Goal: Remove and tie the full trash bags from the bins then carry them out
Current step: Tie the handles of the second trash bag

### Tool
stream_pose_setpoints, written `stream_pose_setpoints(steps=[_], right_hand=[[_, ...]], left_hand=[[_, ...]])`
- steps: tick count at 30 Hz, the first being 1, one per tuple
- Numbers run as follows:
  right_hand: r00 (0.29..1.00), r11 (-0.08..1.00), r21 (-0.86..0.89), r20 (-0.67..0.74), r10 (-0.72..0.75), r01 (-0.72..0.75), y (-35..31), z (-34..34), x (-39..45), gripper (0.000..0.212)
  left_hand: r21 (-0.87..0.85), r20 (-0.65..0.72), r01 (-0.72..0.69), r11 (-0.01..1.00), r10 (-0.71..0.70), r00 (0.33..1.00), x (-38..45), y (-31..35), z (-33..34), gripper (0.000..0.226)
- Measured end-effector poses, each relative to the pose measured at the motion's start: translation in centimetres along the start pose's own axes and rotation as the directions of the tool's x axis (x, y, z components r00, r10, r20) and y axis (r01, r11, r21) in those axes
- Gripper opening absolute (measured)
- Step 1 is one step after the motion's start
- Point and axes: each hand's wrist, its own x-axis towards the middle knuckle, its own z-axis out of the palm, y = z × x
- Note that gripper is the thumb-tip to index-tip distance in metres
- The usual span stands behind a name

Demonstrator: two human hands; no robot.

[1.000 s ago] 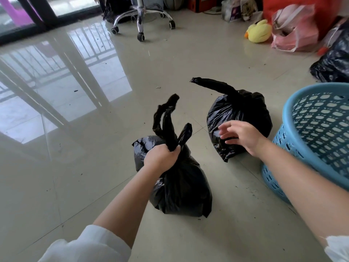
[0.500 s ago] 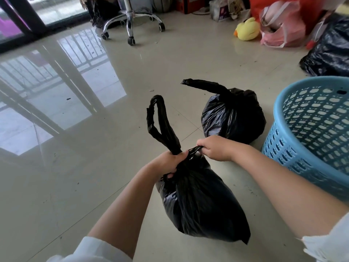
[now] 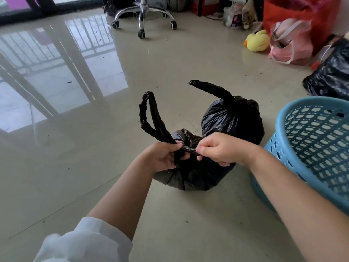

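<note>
Nearest, the left hand (image 3: 164, 157) and right hand (image 3: 219, 149) meet over the near trash bag (image 3: 196, 174), which sits on the tiled floor (image 3: 170, 59) just beside the blue laundry basket (image 3: 309, 148). The left fingers (image 3: 176, 146) are curled round the base of a twisted handle loop (image 3: 151, 118); the right fingers (image 3: 203, 148) pinch the other twisted strand (image 3: 188, 149), drawn taut between the 2 hands. That pull in opposite directions looks like a knot being cinched, with the bag's own weight anchoring it to the floor.

The free loop stands up and leans away to the left, its long axis roughly upright; the taut strand runs level, left to right.

Just beyond, touching or nearly touching the near one (the gap is hidden), sits a second trash bag (image 3: 232, 118), its neck twisted into 1 tail (image 3: 209, 87) pointing up and leftward.

Farther off, well apart: a yellow plush duck (image 3: 257, 41), a pink plastic bag (image 3: 290, 44), another black bag (image 3: 330, 76) at the right edge, and an office chair base (image 3: 142, 16).
</note>
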Motion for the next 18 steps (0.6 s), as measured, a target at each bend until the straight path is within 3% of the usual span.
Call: stream_pose_setpoints(steps=[2, 5, 7, 8, 10, 12, 15, 18], right_hand=[[0.997, 0.998, -0.038, 0.059, 0.049, -0.047, 1.0, 0.1, -0.2, 0.031], [0.977, 0.986, -0.123, 0.169, 0.13, -0.11, 1.9, 0.4, -0.4, 0.028], [0.966, 0.946, -0.296, 0.176, 0.188, -0.13, 2.5, 0.6, -0.2, 0.023], [0.978, 0.929, -0.348, 0.115, 0.176, -0.127, 2.7, 0.5, -0.1, 0.021], [0.992, 0.956, -0.283, -0.114, 0.044, -0.075, 2.6, 0.0, 0.1, 0.017], [0.956, 0.95, -0.312, -0.266, -0.12, 0.033, 2.3, -0.3, 0.4, 0.028], [0.978, 0.909, -0.408, -0.137, -0.155, 0.087, 2.1, 0.4, 1.2, 0.063], [0.997, 0.938, -0.339, 0.022, -0.074, 0.077, 2.2, 1.4, 1.8, 0.078]], left_hand=[[-0.08, -0.047, -0.043, 0.996, 0.039, 0.998, 0.3, -0.4, -0.3, 0.023], [-0.067, -0.039, -0.098, 0.993, 0.096, 0.995, 0.5, -0.9, -0.8, 0.022], [-0.015, -0.002, -0.142, 0.99, 0.142, 0.99, 0.5, -1.3, -1.2, 0.021], [0.017, 0.019, -0.152, 0.988, 0.152, 0.988, 0.4, -1.5, -1.5, 0.021], [0.103, 0.063, -0.149, 0.983, 0.143, 0.988, 0.2, -1.8, -2.1, 0.022], [0.185, 0.116, -0.161, 0.969, 0.141, 0.983, -0.1, -1.8, -2.3, 0.023], [0.24, 0.269, -0.206, 0.949, 0.14, 0.953, -0.5, -1.5, -1.6, 0.028], [0.273, 0.341, -0.224, 0.936, 0.123, 0.932, -0.7, -1.5, -1.1, 0.034]])
